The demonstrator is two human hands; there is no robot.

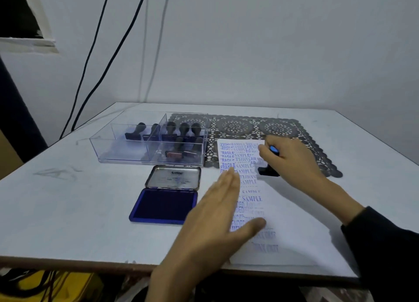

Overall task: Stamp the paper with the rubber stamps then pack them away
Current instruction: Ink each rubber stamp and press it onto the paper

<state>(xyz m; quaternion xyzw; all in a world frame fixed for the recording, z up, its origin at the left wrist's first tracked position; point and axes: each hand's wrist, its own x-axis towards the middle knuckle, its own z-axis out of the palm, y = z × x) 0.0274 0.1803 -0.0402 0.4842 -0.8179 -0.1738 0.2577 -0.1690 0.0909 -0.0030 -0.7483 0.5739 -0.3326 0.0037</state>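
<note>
Blue-capped and rigid, the rubber stamp (269, 170) is gripped by the curled fingers (264, 151) of the right hand (292, 159), its base on or just above the paper (274, 213), right of centre. It looks light and hard, and is best held by the handle. The left hand (217, 213), fingers straight, pins the thin, slide-prone sheet to the bench (68, 199). Further left, the open ink pad (164, 205) lies below the clear tray (122, 153) of packed stamps (184, 129), and its raised lid could snag a low reach.

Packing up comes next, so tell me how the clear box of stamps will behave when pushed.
The clear box looks rigid, so it probably slides whole on the smooth table. The stamps standing inside seem loose and may topple if jolted.
</note>
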